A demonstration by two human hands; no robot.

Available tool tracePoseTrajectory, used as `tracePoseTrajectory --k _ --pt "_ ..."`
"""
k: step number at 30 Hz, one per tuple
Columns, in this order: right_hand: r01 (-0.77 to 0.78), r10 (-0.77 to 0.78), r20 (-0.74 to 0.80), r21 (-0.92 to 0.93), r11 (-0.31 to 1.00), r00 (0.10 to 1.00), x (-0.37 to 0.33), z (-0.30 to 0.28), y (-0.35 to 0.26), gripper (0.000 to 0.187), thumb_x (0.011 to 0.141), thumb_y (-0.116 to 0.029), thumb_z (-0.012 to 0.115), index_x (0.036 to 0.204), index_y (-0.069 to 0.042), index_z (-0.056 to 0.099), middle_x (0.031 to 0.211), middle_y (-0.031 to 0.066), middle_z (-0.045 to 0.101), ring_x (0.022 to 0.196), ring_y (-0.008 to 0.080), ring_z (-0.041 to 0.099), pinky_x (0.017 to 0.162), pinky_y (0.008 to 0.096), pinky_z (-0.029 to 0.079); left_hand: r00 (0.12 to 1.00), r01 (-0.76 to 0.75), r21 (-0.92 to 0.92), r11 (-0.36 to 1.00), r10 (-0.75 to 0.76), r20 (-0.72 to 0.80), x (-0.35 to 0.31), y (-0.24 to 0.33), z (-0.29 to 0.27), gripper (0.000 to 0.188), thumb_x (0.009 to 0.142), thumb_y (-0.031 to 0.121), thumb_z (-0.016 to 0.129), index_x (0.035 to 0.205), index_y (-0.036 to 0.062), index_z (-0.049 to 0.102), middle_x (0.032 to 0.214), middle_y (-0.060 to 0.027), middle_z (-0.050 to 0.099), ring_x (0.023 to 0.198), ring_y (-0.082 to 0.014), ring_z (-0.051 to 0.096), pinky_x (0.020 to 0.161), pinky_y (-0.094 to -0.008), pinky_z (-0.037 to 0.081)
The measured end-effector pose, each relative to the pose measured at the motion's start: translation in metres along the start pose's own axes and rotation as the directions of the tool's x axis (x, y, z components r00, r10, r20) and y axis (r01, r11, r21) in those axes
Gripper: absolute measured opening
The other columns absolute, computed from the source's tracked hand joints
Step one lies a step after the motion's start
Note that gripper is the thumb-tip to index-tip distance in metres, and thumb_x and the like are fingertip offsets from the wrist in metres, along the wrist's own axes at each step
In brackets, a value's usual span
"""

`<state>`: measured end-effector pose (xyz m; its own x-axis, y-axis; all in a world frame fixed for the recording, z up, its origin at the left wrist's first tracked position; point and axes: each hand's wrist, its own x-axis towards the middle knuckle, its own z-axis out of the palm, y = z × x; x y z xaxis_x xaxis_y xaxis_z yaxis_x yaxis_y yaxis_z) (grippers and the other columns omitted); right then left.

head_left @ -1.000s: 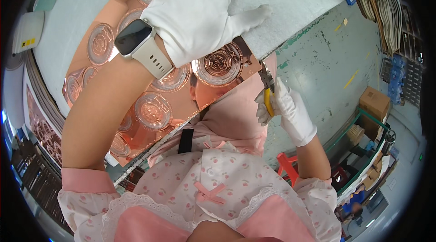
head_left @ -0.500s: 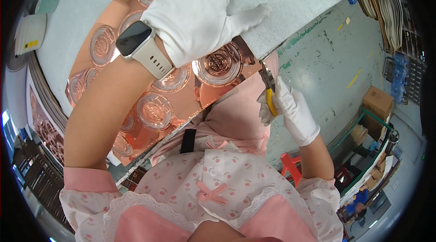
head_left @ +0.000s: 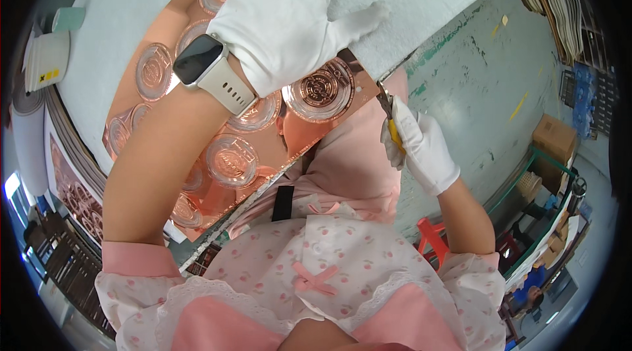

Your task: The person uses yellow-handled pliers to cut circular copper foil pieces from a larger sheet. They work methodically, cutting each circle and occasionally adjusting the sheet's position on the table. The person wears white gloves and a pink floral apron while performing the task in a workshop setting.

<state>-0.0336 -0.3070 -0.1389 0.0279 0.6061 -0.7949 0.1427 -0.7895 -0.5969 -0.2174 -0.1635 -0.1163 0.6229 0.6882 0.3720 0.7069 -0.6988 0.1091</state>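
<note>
A shiny copper-coloured sheet [head_left: 362,85] with raised round emblems lies on the pale padded table [head_left: 428,5]. My left hand [head_left: 283,25], in a white glove, rests flat across it, fingers stretched and thumb out to the right over the padding. A watch [head_left: 199,60] is on that wrist. In my right hand [head_left: 424,147], also white-gloved, are pliers with yellow handles [head_left: 395,132]. Their dark jaws are at the sheet's right-hand corner; whether they bite into it I cannot tell.
Beyond the table's right edge is a worn green floor [head_left: 484,87]. A red stool [head_left: 432,238] stands beside me, and a green-framed cart [head_left: 536,203] with a cardboard box [head_left: 553,137] is farther right. Stacked sheets [head_left: 550,5] hang over the far right. Another person [head_left: 530,292] is at lower right.
My right hand has brought the pliers up to the sheet's corner, and the grip on the handles looks tighter. My left hand stays flat on the sheet. The whole view has shifted slightly.
</note>
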Motion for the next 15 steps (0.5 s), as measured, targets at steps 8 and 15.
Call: tracePoseTrajectory --k 8,15 --pt "0.180 -0.180 -0.015 0.019 0.983 0.984 0.018 0.004 0.022 0.061 0.090 -0.059 0.049 0.066 -0.003 0.055 0.055 0.0027 0.049 0.049 0.0111 0.048 0.048 0.0251 0.040 1.000 0.003 -0.028 1.000 -0.003 0.016 0.002 0.003 -0.002 0.067 0.085 0.049 0.054 0.118 -0.0086 0.053 0.120 -0.0268 0.053 0.114 -0.0384 0.049 0.099 -0.0457 0.036" --pt "0.151 -0.166 0.238 0.080 0.985 0.957 0.021 -0.014 0.017 0.067 0.090 -0.067 0.041 0.082 -0.001 0.055 0.069 0.0102 0.058 0.057 0.0198 0.058 0.055 0.0303 0.049 0.998 -0.036 0.056 0.998 0.039 -0.043 0.002 0.001 -0.001 0.065 0.085 0.048 0.055 0.117 -0.0081 0.054 0.116 -0.0262 0.055 0.110 -0.0381 0.051 0.097 -0.0452 0.038"
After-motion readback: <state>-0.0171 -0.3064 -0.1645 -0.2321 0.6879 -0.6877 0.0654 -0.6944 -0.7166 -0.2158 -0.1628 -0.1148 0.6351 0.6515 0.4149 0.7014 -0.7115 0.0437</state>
